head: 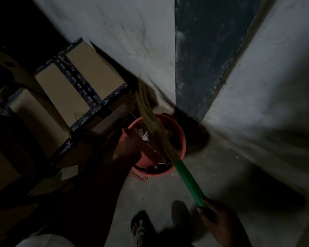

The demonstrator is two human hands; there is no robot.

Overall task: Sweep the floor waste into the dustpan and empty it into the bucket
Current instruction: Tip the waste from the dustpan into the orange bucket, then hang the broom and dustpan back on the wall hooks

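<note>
Head view: the step in hand looks like the emptying. The left hand [128,149] holds the dustpan [145,156] by its edge, tipped into the bucket [183,141] at frame centre; its fingers are too dark to read closely. The right hand [215,217], at 5 o'clock, has its fingers wrapped round the green handle of the broom [187,180], whose bristles lie across the bucket toward 11 o'clock. Waste [143,134], clear wrappers, sits inside the bucket. Next, I judge, the dustpan needs a steeper tilt or a brush from the bristles, kept within the rim. Count: one bucket, one dustpan, one broom, two feet [141,227] at 6 o'clock, at least three boxes [95,73] at 9 to 10 o'clock.
</note>
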